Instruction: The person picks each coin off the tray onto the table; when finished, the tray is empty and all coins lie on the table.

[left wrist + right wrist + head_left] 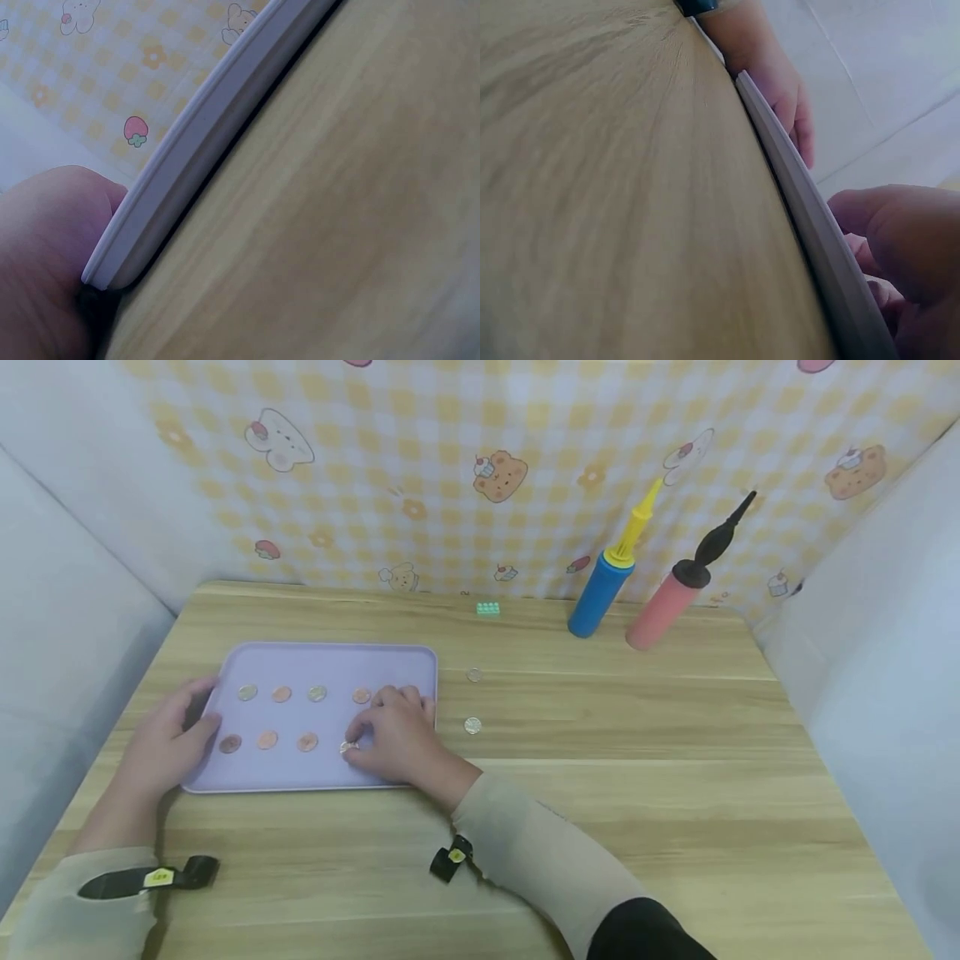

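Observation:
A lilac tray [322,777] lies on the table, with two rows of silver- and copper-coloured coins on it. My right hand [397,739] reaches over the tray and pinches a silver-coloured coin [347,747] between thumb and forefinger, at the right end of the front row. Just behind it lies a copper-coloured coin [362,696]. My left hand [168,739] rests at the tray's left edge, thumb and forefinger spread and touching the rim. In the left wrist view, the left thumb [60,217] lies by the tray wall [187,142]. The pinched coin is hidden in both wrist views.
Right of the tray lie two silver-coloured coins, a nearer coin [472,725] and a farther coin [474,675]. At the back stand a small green toy brick [487,608], a blue and yellow hand pump [600,589] and a pink and black hand pump [667,602]. Patterned cloth [450,443] hangs behind.

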`<state>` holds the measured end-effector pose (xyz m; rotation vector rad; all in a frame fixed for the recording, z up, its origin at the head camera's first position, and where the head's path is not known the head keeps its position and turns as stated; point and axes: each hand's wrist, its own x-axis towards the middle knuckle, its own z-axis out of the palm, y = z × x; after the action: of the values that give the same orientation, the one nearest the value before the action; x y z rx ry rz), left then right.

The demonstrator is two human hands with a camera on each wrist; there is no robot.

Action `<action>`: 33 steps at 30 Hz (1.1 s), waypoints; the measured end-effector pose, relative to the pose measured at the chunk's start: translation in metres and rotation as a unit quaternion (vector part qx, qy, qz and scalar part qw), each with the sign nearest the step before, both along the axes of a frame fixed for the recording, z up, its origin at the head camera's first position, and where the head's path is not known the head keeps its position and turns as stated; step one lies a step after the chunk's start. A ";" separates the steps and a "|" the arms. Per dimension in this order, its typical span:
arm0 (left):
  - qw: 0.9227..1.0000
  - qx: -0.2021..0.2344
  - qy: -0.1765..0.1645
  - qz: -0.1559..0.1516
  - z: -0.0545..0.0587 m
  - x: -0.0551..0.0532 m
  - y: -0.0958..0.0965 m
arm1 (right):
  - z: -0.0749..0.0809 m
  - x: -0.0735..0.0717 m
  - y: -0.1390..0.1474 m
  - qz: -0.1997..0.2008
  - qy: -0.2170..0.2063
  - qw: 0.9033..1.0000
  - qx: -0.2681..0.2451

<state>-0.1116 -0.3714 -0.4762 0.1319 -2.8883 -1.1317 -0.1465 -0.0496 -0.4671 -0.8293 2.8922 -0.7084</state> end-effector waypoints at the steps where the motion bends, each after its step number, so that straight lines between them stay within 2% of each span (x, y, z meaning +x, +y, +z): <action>1: 1.000 0.000 0.001 -0.001 0.000 0.000 0.000 | 0.001 0.000 0.000 0.001 -0.013 1.000 -0.003; 7: 1.000 0.003 0.003 -0.004 -0.002 0.000 -0.003 | 0.005 0.002 0.000 0.007 -0.043 0.999 -0.008; 21: 1.000 0.001 0.009 -0.005 -0.002 0.000 -0.002 | 0.003 0.002 0.001 0.025 -0.044 0.999 -0.002; 27: 1.000 -0.002 0.013 -0.008 -0.004 0.000 -0.003 | 0.003 0.001 0.003 0.048 -0.042 0.998 -0.019; 33: 1.000 -0.003 0.008 -0.005 -0.003 0.000 -0.002 | -0.001 0.000 0.005 0.089 -0.016 0.995 -0.048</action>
<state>-0.1117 -0.3735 -0.4791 0.1083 -2.8805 -1.1200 -0.1462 -0.0446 -0.4678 -1.0598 2.7294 -0.8389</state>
